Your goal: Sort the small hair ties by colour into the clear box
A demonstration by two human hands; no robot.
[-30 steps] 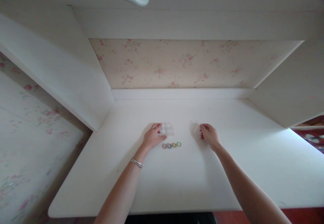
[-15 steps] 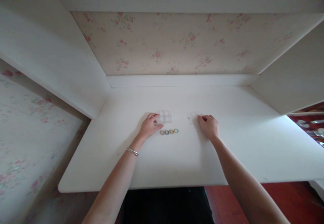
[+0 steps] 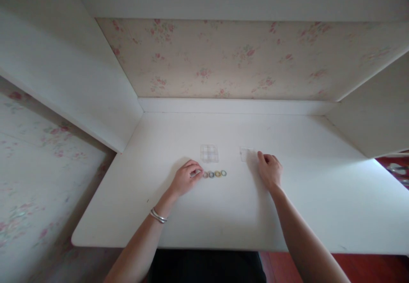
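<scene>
Head view: four small rings (image 3: 214, 174) lay in a row on the white desk (image 3: 223, 215), just on your side of a clear gridded tray (image 3: 209, 153); your left hand (image 3: 186, 178) had thumb and forefinger close together at the leftmost ring; narrow grip, but I couldn't tell if it was pinched or only brushed; your right hand (image 3: 270, 171) was curled at the right edge of a flat clear piece (image 3: 246, 154); fingers bunched, hold on it not confirmed, fingertips partly hidden.

Handling, my read: rings looked light and thin, likely to skid on that smooth top; stiff or stretchy, couldn't tell; best hold was a light thumb-and-forefinger pinch across the outer rim, one at a time, clear of its neighbour; tray looked light, probably thin plastic, slick, maybe prone to cracking if squeezed; opposite side edges were the place to grip; clear piece looked lighter yet, rigid or film not clear; you'd have wanted an edge or corner there.

Markings: no brand, label or writing readable on rings, tray or clear piece; the back wallpaper (image 3: 243, 61) showed only floral print.
</scene>
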